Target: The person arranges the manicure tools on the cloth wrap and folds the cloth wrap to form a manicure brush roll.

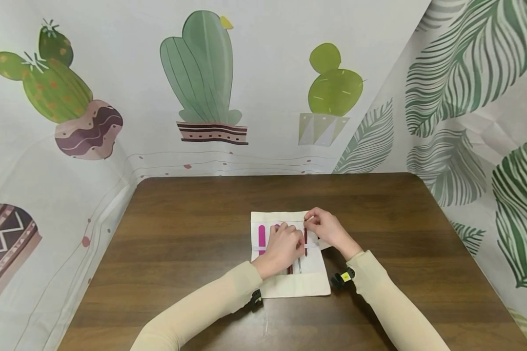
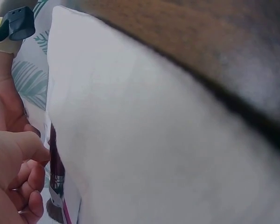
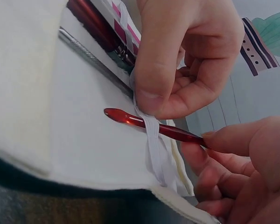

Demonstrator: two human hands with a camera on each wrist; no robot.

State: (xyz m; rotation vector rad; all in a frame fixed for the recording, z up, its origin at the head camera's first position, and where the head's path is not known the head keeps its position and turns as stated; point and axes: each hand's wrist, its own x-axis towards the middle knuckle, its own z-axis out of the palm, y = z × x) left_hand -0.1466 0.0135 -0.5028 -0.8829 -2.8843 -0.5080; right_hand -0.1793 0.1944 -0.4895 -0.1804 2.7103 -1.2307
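A cream fabric tool roll [image 1: 296, 287] lies unrolled on the table, an elastic strap [image 3: 152, 133] running across it. My right hand [image 1: 328, 228] pinches one end of a slim, glossy red tool [image 3: 177, 133], whose rounded tip passes under the strap. Close beside it, my left hand [image 1: 283, 246] pinches the strap between thumb and forefinger. A thin metal tool [image 3: 91, 56] with a textured grip and a dark red-handled brush [image 3: 95, 25] sit tucked in the roll near the left thumb. At the roll's left side, a magenta flat stick [image 1: 261, 236] stands under the strap.
The brown wooden table [image 1: 193, 214] extends around the roll on all sides. Behind it hangs a white cloth [image 1: 272, 87] printed with cacti and leaves. Each wrist wears a small black camera, such as the right wrist camera [image 1: 340, 279].
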